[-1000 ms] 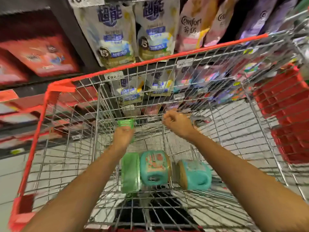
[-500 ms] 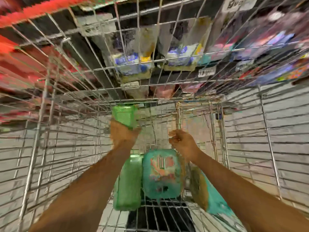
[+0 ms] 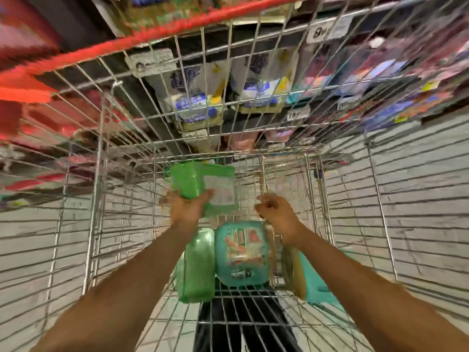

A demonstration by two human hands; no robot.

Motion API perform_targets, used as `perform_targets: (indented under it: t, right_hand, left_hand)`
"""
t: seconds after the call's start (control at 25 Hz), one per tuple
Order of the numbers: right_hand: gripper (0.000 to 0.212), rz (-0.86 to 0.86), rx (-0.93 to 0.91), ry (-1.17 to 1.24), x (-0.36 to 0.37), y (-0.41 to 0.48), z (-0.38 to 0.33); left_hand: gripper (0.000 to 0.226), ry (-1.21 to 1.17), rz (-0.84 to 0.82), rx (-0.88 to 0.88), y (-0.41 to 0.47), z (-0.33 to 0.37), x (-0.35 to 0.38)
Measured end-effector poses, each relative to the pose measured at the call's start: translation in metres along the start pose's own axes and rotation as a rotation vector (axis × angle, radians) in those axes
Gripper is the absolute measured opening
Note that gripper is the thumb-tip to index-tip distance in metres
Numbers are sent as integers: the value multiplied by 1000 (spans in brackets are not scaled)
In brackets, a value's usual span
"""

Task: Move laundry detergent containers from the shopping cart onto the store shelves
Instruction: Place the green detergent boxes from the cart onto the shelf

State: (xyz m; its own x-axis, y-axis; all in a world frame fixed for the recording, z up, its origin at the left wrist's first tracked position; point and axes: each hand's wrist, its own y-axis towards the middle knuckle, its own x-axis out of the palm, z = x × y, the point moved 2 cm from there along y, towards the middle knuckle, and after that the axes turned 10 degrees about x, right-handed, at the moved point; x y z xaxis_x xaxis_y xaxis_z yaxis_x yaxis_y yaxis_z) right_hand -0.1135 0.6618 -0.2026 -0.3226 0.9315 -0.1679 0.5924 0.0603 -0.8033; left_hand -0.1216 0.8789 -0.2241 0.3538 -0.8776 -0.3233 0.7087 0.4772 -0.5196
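Early going: the left hand (image 3: 187, 208) grips a green jug (image 3: 200, 182) held up inside the cart (image 3: 101, 174), the right hand (image 3: 278, 213) hovers loosely curled and empty, and three more jugs (image 3: 242, 252) lie on the cart floor, unshelved.

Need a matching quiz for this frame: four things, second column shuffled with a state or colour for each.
1 left hand
2 right hand
3 labelled teal container
4 cart rim

A red
B holds nothing
C grips green container
D lying at the bottom, label up

Pairs: 1-C, 2-B, 3-D, 4-A
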Motion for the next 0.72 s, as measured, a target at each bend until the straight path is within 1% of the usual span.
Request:
perform_targets:
  t: [0.08,0.16,0.2,0.32,0.36,0.44,0.56,0.64,0.72]
  right_hand:
    - [44,25,31,82,-9,-20,-12]
    - [56,11,47,186,-23,-40,-22]
    - [59,-9,56,234,-32,-50,-29]
    - [48,-82,54,355,-54,-73,-50]
    - [50,-117,27,415,-57,-82,-58]
    - [58,-169,-70,525,-59,-98,-71]
    - [59,-147,-194,563,-52,-119,-86]
    - [59,-96,-249,578,-48,-133,-96]
    - [49,-57,-308,607,-47,-147,-105]
  left_hand:
    - [85,-65,-123,-33,-21,24,7]
    - [74,-160,-262,-36,-45,50,8]
    - [70,-180,-321,-23,-57,68,6]
    - [63,-214,-452,46,-94,113,-8]
    - [65,-239,-484,70,-103,123,-12]
    - [73,-257,-507,117,-122,142,-22]
    - [77,-296,-477,138,-143,156,-34]
    - [73,-290,-471,142,-154,162,-39]
    - [62,-212,-428,184,-164,167,-43]
